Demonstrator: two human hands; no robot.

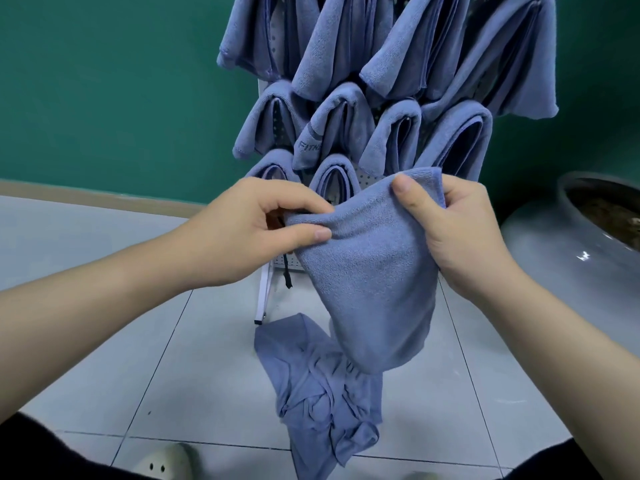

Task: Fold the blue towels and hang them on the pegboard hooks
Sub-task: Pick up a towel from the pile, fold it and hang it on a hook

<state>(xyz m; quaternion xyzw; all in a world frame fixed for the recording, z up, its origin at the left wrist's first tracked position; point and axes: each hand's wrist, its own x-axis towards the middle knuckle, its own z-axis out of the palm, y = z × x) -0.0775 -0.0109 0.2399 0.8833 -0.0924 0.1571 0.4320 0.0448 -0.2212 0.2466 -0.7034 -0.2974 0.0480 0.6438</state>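
Both hands, left hand and right hand, pinch folded towel; hung towels crowd pegboard.

The folded towel is seen to be of soft, matt blue terry cloth with a fine nap. The same matt, looped cloth is shown by the hung towels. A thinner, smoother, crumpled blue cloth is laid on the floor, which is tiled in pale, faintly glossy squares. The pegboard is perforated and white. The large jar is glazed and shiny.
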